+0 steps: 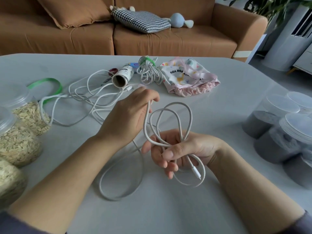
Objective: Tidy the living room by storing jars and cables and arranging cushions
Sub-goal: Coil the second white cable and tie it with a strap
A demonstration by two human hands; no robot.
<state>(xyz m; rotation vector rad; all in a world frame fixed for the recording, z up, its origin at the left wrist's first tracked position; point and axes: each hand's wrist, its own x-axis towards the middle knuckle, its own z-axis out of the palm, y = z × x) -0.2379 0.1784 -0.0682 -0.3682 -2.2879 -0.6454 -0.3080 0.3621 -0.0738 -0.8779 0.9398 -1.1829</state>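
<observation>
The right grip [182, 149] clutches cable [175, 103] loops; left grip [130, 115] seemingly pinches one strand; jars [18, 144] crowd both sides.

The frame's edges cut off the oat jars [18, 146] and the grey jars [270, 146].

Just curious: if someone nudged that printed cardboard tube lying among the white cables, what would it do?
The printed cardboard tube lies on its round side, so it would probably roll. Its open end looks hollow, so it is likely light. The loose white cables beside it might stop it.
</observation>
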